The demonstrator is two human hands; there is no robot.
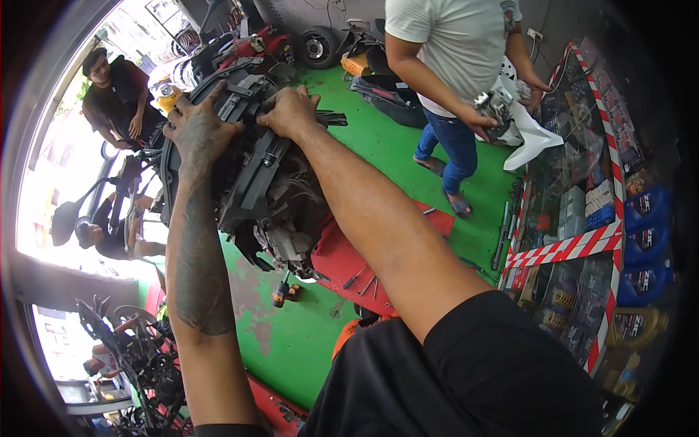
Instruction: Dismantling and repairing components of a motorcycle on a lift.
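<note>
A partly stripped motorbike body (251, 171) with dark plastic panels and exposed metal parts stands in front of me. My left hand (196, 131) grips a dark plastic panel (237, 102) on its top, thumb set wide of the fingers. Across from it, my right hand (293, 113) is closed on the panel's right side, its fingers bent downward. What lies beneath the fingertips is hidden. Below the body, an orange and black power drill (280, 293) stands on the floor. Several hand tools, among them a screwdriver (354, 277), lie on a red mat (342, 255).
At the right, a person in a white shirt (455, 51) holds a metal part (495, 109) and white panels. A glass display case (564, 240) edged with striped tape runs along that side. Another person (120, 98) is at the far left. A loose wheel (317, 46) leans at the back.
</note>
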